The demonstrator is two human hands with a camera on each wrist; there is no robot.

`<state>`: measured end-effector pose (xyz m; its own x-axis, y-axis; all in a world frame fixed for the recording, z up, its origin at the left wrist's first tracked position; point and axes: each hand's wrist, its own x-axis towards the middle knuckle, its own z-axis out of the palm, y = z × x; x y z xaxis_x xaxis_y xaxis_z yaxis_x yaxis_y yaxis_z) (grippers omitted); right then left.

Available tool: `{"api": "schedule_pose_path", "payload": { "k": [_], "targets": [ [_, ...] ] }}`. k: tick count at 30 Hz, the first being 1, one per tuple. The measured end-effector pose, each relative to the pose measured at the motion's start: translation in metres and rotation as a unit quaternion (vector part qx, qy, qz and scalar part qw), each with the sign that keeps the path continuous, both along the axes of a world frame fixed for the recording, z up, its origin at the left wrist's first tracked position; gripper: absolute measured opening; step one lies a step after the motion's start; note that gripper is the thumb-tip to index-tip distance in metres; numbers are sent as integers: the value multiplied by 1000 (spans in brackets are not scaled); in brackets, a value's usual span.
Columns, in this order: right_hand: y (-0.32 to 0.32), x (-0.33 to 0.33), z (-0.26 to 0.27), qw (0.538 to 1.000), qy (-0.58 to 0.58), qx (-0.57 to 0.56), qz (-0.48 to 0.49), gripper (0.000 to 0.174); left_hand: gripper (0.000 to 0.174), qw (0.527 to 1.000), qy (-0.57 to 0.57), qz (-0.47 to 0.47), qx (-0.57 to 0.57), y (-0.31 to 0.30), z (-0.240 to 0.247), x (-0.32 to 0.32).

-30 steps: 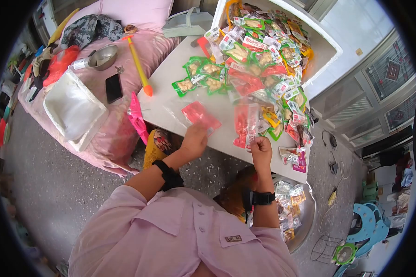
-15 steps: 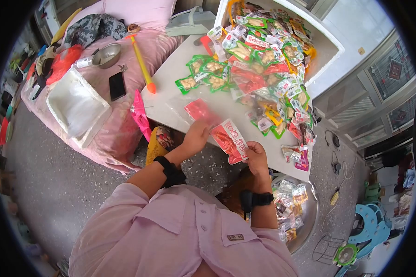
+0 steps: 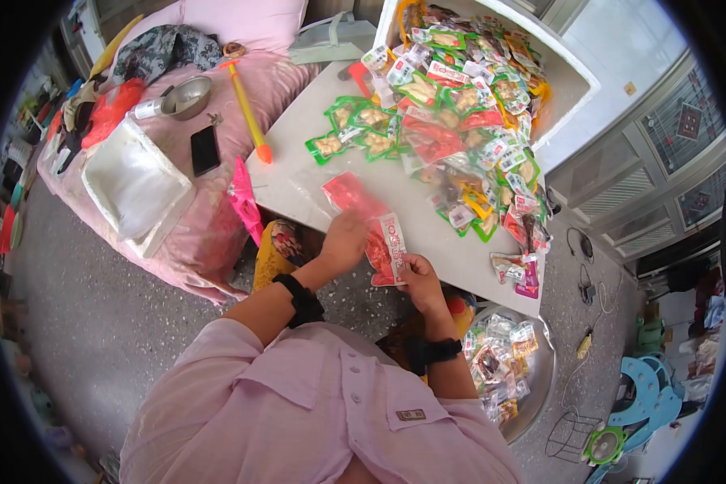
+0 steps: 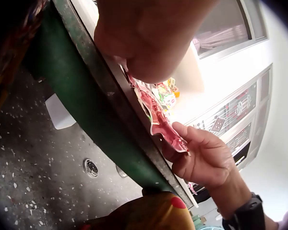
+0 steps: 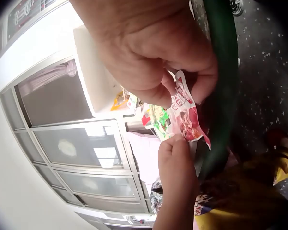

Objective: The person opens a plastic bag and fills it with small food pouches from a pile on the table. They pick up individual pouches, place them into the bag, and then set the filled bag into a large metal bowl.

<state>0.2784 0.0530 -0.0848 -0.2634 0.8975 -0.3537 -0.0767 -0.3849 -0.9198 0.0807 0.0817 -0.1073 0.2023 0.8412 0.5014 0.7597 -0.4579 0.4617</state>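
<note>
Frame centre, by the tabletop point(image 3: 286, 184): we note right hand point(image 3: 422, 284) pinching printed packet point(image 3: 384, 248), left hand point(image 3: 344, 240) gripping blurred red packet point(image 3: 348, 194).

L forearm point(image 3: 250, 316): bare, angled fr. near left to far right
L wrist point(image 3: 315, 277): abt straight, in line w/ forearm
L hand point(image 3: 344, 242): farther of the two, fingers curled in, tips mostly hidden
R forearm point(image 3: 450, 377): bare, angled far & slightly left
R wrist point(image 3: 438, 321): bent a bit left
R hand point(image 3: 419, 284): nearer, to right, thumb + fingers pinching
Both hands: near each other, not touching
</note>
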Motion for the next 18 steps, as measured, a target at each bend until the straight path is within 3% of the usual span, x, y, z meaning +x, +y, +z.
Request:
{"api": "schedule_pose_path", "payload": {
  "k": [1, 4, 7, 10, 13, 16, 18],
  "targets": [
    [-3, -2, 0, 1000, -13, 6, 2, 25, 15, 1000, 0, 5, 14, 0, -3, 1],
    [-12, -4, -18, 947, -220, 234, 25, 37, 16, 999, 23, 18, 32, -2, -4, 5],
    [-31, -13, 4, 763, -448, 464, 30, 38, 17, 998, 43, 27, 30, -1, -6, 6],
    [-32, -17, -5, 670, -564, 481, 44, 35, 16, 998, 41, 34, 26, -2, -1, 8],
    [-28, -16, 2, 618, -579, 529, 49, 28, 16, 998, 38, 35, 21, -1, -4, 7],
    [-25, -11, 3, 604, -561, 564, 42, 23, 13, 999, 2, 28, 46, 0, -1, 6],
    [-23, -4, 12, 661, -502, 558, 13, 19, 11, 997, -70, -5, 31, 7, -3, 1]
  ]
}}
